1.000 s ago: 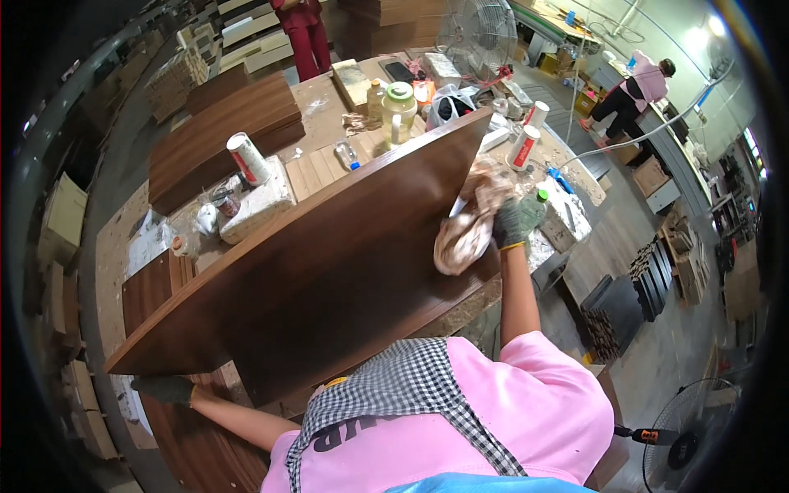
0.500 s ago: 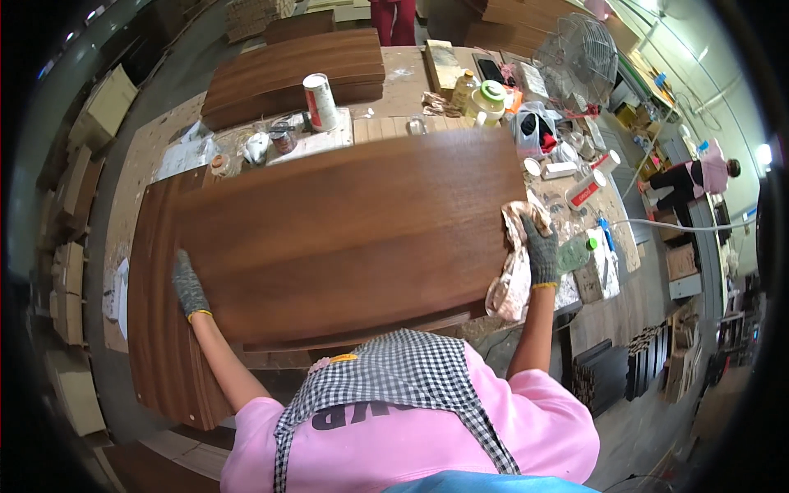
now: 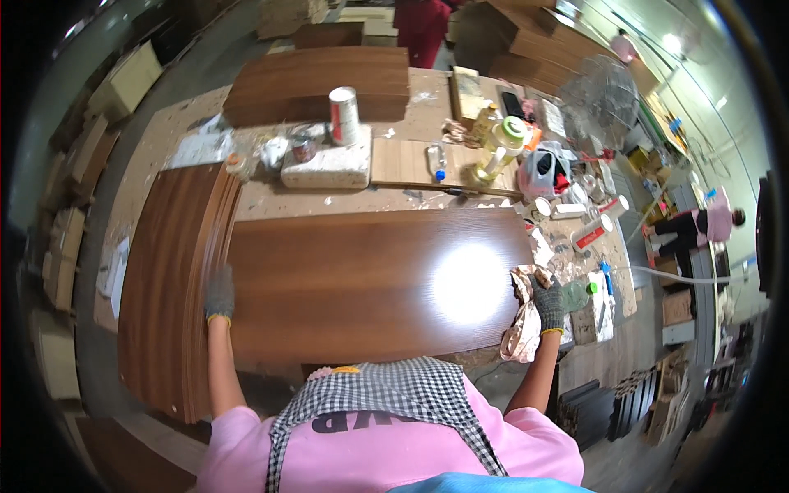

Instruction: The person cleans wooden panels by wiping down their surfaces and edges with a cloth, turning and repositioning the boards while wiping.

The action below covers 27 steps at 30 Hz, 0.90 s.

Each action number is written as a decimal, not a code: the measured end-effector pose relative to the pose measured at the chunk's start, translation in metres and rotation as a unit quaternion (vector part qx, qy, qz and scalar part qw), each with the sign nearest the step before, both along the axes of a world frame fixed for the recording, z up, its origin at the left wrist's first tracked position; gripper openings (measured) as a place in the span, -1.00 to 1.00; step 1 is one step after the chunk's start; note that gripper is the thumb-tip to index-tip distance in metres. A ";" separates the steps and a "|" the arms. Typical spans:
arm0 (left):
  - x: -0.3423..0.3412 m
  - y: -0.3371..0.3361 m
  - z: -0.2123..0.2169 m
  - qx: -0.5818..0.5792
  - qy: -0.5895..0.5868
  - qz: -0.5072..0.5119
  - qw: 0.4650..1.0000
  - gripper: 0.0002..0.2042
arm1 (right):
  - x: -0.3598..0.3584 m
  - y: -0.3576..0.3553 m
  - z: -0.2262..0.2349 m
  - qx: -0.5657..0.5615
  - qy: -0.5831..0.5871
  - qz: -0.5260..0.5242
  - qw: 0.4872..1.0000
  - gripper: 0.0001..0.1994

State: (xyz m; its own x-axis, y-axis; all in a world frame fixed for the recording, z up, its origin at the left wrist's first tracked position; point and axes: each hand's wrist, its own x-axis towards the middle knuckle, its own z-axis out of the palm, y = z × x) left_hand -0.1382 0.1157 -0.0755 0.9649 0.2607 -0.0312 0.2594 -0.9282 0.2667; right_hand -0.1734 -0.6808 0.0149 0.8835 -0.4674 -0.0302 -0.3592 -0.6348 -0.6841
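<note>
A dark brown wood-grain panel [image 3: 353,279] lies flat across the worktable in front of me, with a bright glare near its right end. My left hand [image 3: 219,294], in a grey knit glove, is at the panel's left end, beside a stack of similar brown panels [image 3: 164,271]. Its fingers are smeared by motion. At the right end, my right hand [image 3: 548,306], gloved alike, grips a crumpled, brown-stained cloth [image 3: 520,330] that hangs down over the panel's edge.
Behind the panel stand a white block [image 3: 329,171] bearing a red-and-white canister [image 3: 343,117], and a green-lidded jug [image 3: 497,152]. Paper cups [image 3: 592,233] and a green-capped bottle [image 3: 577,296] are at the right. A fan [image 3: 604,103] and more panels [image 3: 320,82] are farther back.
The panel has come down from a raised, tilted position overlapping the left stack to lie flat beside it. Both hands have moved with it, the left one rightward. The cloth stays in my right hand.
</note>
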 end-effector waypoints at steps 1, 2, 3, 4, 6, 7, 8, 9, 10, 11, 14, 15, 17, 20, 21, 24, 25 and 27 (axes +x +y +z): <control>-0.003 0.000 -0.006 0.025 -0.061 -0.032 0.997 -0.53 | 0.005 -0.013 -0.013 -0.064 0.008 0.014 0.998 -0.60; 0.000 -0.001 -0.004 0.051 -0.118 -0.061 0.990 -0.61 | 0.007 -0.024 -0.024 -0.129 0.016 0.034 0.991 -0.63; 0.021 -0.040 0.031 -0.040 -0.058 0.007 0.997 -0.59 | -0.003 -0.033 -0.027 -0.161 0.009 0.045 0.986 -0.69; 0.026 -0.064 0.054 -0.122 -0.058 0.073 0.988 -0.52 | -0.008 -0.037 -0.019 -0.259 0.054 0.097 0.959 -0.64; 0.022 -0.049 0.031 -0.053 -0.097 0.056 0.992 -0.42 | -0.010 -0.035 0.000 -0.332 0.023 0.164 0.929 -0.55; 0.021 -0.057 0.033 -0.050 -0.110 0.058 0.991 -0.42 | -0.006 -0.015 0.029 -0.333 0.029 0.188 0.923 -0.55; 0.017 -0.062 0.037 -0.045 -0.124 0.060 0.989 -0.42 | -0.002 0.020 0.065 -0.336 0.132 0.096 0.928 -0.60; 0.017 -0.059 0.037 -0.042 -0.117 0.074 0.989 -0.42 | 0.000 0.041 0.083 -0.336 0.230 -0.005 0.914 -0.58; 0.018 -0.056 0.035 -0.045 -0.120 0.059 0.990 -0.42 | -0.015 -0.011 0.046 -0.267 0.057 0.065 0.960 -0.59; 0.014 -0.055 0.033 -0.042 -0.122 0.044 0.991 -0.43 | -0.016 -0.010 0.052 -0.234 0.056 0.091 0.966 -0.61; 0.020 -0.077 0.064 -0.044 0.027 0.099 0.994 -0.56 | -0.026 -0.013 0.079 -0.231 0.120 0.100 0.960 -0.63; 0.020 -0.078 0.061 -0.045 0.029 0.099 0.994 -0.56 | -0.034 -0.039 0.078 -0.218 0.069 0.049 0.972 -0.60; 0.021 -0.074 0.049 -0.065 -0.077 0.096 0.990 -0.43 | -0.043 -0.047 0.107 -0.132 -0.070 -0.013 0.989 -0.56; 0.006 -0.039 0.011 -0.053 -0.143 0.078 0.985 -0.42 | -0.037 -0.038 0.206 0.139 -0.417 0.115 0.891 -0.51; 0.009 -0.048 0.016 -0.056 -0.137 0.066 0.987 -0.42 | -0.030 -0.006 0.220 0.141 -0.394 0.049 0.907 -0.45; 0.019 -0.075 0.053 -0.136 -0.114 0.121 0.977 -0.40 | 0.007 -0.063 0.177 -0.031 -0.264 0.101 0.959 -0.33; 0.020 -0.080 0.057 -0.179 -0.121 0.133 0.967 -0.41 | 0.032 -0.042 0.140 -0.102 -0.198 0.123 0.967 -0.29; 0.019 -0.088 0.068 -0.230 -0.126 0.138 0.955 -0.42 | 0.072 0.015 0.065 -0.272 -0.049 0.181 0.944 -0.21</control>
